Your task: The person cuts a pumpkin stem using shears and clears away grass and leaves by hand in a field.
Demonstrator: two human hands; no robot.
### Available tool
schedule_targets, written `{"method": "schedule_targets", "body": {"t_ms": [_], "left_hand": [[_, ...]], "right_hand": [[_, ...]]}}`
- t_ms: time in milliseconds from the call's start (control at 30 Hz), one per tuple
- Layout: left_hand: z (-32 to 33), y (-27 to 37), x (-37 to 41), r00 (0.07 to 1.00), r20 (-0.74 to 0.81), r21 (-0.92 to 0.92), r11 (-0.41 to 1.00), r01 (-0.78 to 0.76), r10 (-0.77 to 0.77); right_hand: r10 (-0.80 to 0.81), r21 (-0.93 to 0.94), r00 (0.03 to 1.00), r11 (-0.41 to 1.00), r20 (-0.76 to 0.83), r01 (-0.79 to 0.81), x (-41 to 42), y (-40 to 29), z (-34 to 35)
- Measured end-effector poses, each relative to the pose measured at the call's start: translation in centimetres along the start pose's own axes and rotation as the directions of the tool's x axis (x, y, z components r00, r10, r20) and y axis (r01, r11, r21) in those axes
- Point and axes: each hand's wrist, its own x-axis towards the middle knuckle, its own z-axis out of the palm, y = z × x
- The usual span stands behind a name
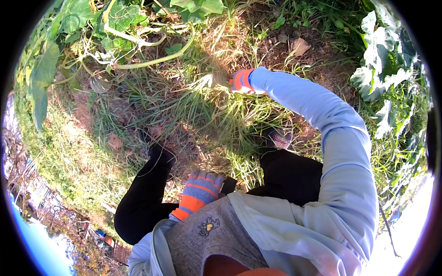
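Observation:
My right hand, in an orange and grey striped knit glove, reaches out low over a tuft of grass. A small red spot shows at its fingers, with a pale blur just left of it. Whether the hand holds a tool or grass is not clear. My left hand, gloved the same way, rests between my bent legs near the waist, back upward and fingers side by side. Its palm is hidden. Beside its fingers is a flat black object, perhaps a strap end.
A curving vine stem with broad leaves spreads at upper left, a roundish fruit below it. Stones lie on the soil. More large leaves stand at right. My shoe shows behind grass.

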Motion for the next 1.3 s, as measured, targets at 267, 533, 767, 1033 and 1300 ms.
{"method": "schedule_targets", "body": {"t_ms": [267, 533, 767, 1033, 1300], "left_hand": [[-0.2, 0.1, 0.0, 1.0, 0.026, -0.03, 1.0, 0.007, -0.006], [-0.2, 0.0, -0.1, 1.0, 0.004, -0.045, 0.999, -0.023, 0.023], [0.9, -0.1, -0.2, 0.998, -0.052, -0.033, 0.999, -0.04, 0.038], [0.3, -0.2, 0.0, 0.999, 0.023, -0.002, 0.999, -0.04, 0.04], [0.1, -0.4, 0.1, 1.0, 0.011, -0.006, 1.0, -0.024, 0.024]], "right_hand": [[-0.515, -0.216, 0.854, 0.829, 0.068, 0.517, -0.1, -3.8, 11.8], [-0.171, 0.179, 0.952, 0.959, -0.254, 0.219, -6.1, 2.6, 1.1], [0.275, 0.118, 0.739, 0.959, -0.615, -0.258, -4.4, 9.0, -4.8], [0.255, 0.036, 0.451, 0.897, -0.855, -0.44, 0.0, 8.5, -8.8], [0.333, 0.086, 0.365, 0.83, -0.869, -0.552, 2.0, 6.2, -11.5]]}}
